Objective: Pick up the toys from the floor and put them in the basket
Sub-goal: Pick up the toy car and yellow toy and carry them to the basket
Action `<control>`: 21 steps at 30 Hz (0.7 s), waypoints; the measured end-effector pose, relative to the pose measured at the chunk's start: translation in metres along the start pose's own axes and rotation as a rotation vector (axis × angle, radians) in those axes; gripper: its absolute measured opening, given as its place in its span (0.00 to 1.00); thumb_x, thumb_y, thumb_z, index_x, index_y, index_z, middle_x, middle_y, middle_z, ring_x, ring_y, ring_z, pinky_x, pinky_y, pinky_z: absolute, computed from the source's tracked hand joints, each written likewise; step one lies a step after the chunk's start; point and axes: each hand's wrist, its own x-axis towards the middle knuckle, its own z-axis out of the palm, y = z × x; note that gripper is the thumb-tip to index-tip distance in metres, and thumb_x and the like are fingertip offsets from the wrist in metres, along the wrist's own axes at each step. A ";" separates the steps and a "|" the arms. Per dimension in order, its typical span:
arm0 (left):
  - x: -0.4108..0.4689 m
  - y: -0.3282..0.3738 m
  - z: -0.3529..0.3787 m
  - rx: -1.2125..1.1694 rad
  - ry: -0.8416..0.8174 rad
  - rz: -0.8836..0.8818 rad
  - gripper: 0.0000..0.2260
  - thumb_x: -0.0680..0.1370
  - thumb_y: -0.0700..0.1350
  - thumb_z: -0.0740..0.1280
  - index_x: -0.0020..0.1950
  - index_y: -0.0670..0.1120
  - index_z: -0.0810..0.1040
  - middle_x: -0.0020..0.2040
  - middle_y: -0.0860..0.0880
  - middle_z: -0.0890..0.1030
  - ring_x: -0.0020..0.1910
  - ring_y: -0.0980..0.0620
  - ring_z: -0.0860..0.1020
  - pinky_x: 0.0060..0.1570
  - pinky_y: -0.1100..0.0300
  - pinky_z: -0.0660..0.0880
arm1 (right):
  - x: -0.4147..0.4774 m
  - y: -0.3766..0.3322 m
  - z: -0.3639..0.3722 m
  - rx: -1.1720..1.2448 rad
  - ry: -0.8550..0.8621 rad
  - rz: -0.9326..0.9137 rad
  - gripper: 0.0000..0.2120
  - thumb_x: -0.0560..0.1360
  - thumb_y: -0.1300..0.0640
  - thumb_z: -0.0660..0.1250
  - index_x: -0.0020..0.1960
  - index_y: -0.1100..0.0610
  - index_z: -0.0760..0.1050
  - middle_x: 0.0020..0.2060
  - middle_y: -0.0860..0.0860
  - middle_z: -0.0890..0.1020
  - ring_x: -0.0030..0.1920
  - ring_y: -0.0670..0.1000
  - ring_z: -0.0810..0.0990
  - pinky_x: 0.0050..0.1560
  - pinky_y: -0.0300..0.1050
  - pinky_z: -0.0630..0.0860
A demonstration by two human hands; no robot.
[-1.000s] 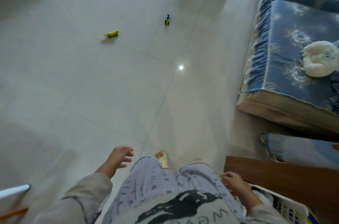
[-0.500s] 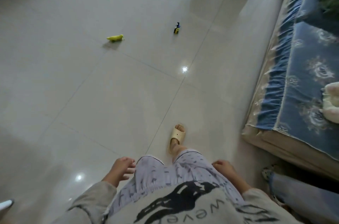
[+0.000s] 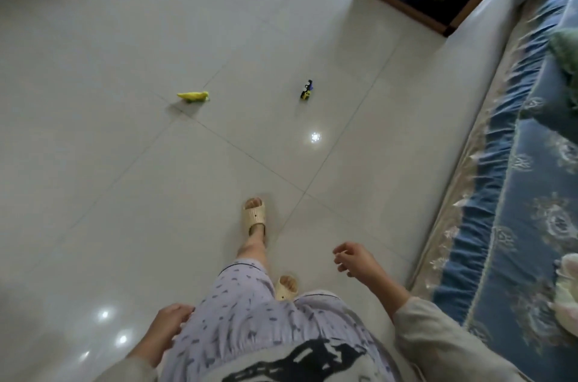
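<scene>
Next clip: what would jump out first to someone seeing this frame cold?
Two small toys on the pale tiled floor: a yellow bird toy to the left, a dark yellow-and-blue toy to its right. Both hands are empty: the left hand by the thigh, the right hand loosely curled, near a blue floral sofa.

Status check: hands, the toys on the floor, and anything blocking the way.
Left hand and right hand empty. Yellow toy and small dark toy lie ahead on the floor, apart. No basket in view. Path clear; sofa alongside, right.

No text can be read; the dark print on the shirt (image 3: 300,359) is cut off.
</scene>
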 end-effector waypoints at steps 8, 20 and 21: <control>0.040 0.215 -0.055 0.043 0.032 0.094 0.04 0.78 0.40 0.60 0.47 0.42 0.74 0.42 0.43 0.77 0.33 0.49 0.72 0.34 0.62 0.65 | 0.060 -0.083 -0.043 0.083 0.014 0.168 0.11 0.77 0.64 0.58 0.56 0.63 0.75 0.44 0.58 0.78 0.37 0.52 0.76 0.32 0.40 0.68; 0.057 0.487 -0.069 -0.045 -0.091 0.317 0.06 0.79 0.41 0.59 0.52 0.43 0.74 0.39 0.47 0.77 0.36 0.50 0.75 0.38 0.60 0.69 | 0.128 -0.182 -0.106 0.226 0.050 0.300 0.06 0.77 0.64 0.59 0.49 0.62 0.75 0.35 0.55 0.77 0.34 0.53 0.74 0.36 0.40 0.67; 0.062 0.493 -0.067 -0.037 -0.099 0.296 0.05 0.79 0.41 0.59 0.51 0.43 0.74 0.39 0.48 0.77 0.35 0.50 0.75 0.37 0.60 0.69 | 0.137 -0.191 -0.114 0.240 0.050 0.300 0.07 0.77 0.63 0.59 0.51 0.63 0.75 0.37 0.56 0.77 0.35 0.54 0.75 0.37 0.41 0.68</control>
